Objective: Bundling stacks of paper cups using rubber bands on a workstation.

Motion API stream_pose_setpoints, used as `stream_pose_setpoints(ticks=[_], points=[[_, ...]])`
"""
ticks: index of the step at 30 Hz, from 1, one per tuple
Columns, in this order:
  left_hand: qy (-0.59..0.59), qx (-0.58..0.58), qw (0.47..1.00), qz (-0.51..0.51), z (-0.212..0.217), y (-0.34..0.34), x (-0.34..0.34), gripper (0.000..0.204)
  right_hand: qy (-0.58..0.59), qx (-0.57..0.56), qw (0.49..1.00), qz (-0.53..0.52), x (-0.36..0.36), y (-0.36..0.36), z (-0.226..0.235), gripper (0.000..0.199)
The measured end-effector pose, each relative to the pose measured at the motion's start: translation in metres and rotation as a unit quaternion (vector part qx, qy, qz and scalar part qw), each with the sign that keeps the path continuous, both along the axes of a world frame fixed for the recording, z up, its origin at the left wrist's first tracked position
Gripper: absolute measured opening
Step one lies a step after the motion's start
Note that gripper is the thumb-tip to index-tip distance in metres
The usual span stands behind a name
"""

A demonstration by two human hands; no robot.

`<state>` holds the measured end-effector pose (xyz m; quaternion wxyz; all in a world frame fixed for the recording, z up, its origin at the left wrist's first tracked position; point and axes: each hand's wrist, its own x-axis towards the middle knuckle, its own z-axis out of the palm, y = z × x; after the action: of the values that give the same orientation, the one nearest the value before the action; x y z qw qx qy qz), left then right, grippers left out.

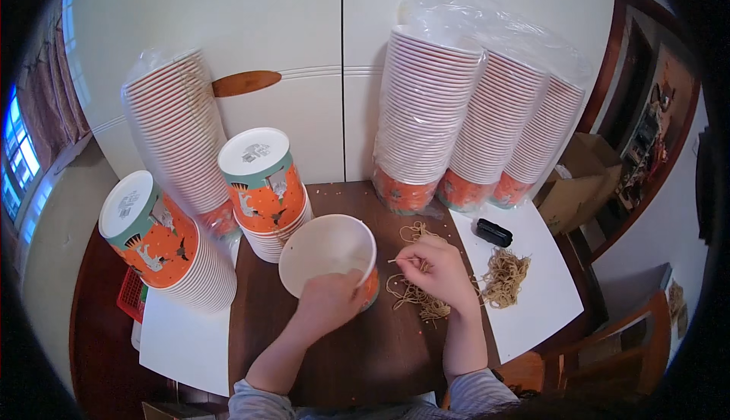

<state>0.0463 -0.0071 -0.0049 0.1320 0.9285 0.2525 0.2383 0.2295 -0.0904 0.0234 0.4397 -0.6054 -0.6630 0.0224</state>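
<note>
The left hand (328, 298) has its grip closed over the near rim of an open orange-and-white paper bowl (328, 256), fingers curled onto the edge, tilting the bowl so that its pale, empty inside faces up toward the camera. The right hand (437, 268) has its grip pinched nearly shut on a thin tan rubber band (395, 259), whose end sticks out toward the bowl's rim. The bowl rests on the dark brown wooden bench (357, 359), just left of the right hand.

Under and beside the right hand lies a loose tangle of tan rubber bands (414, 298), touching the wood. A larger heap of the same bands (506, 275) sits on a white sheet (532, 321) to the right, near a small black oblong object (493, 232).

Behind the bowl stand two short stacks of upturned printed orange paper bowls, one near the centre (266, 192) and one further left (163, 245). A tall plastic-wrapped sleeve of bowls (179, 131) leans between them at the back. On the right, three tall plastic-wrapped sleeves of bowls (475, 116) lean against cream cabinet doors (304, 39). A red plastic crate (131, 296) shows at the bench's left edge.
</note>
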Motion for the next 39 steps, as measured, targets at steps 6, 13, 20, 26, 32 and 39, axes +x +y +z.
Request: stream_pose_setpoints(ticks=[6,13,20,26,32,39], points=[[-0.128,-0.21,0.969,0.003,0.009,0.007,-0.013,0.015,-0.022,0.023,0.999,0.003,-0.021,0.007,-0.003,0.009],[-0.128,-0.2,0.971,-0.004,0.011,0.004,-0.012,0.017,-0.075,0.009,0.997,0.003,-0.026,0.008,-0.003,0.01],[-0.143,-0.174,0.974,-0.023,0.011,0.004,-0.012,0.015,-0.08,0.027,0.996,-0.012,-0.026,0.012,-0.007,0.01],[-0.125,-0.186,0.974,-0.028,0.01,0.003,-0.012,0.016,-0.086,0.029,0.996,-0.027,-0.026,0.011,-0.007,0.009],[-0.122,-0.172,0.977,-0.026,0.01,0.003,-0.012,0.016,-0.094,0.025,0.995,-0.031,-0.027,0.01,-0.005,0.009],[-0.12,-0.158,0.979,-0.035,0.01,0.002,-0.01,0.015,-0.124,0.036,0.99,-0.059,-0.028,0.009,-0.006,0.008]])
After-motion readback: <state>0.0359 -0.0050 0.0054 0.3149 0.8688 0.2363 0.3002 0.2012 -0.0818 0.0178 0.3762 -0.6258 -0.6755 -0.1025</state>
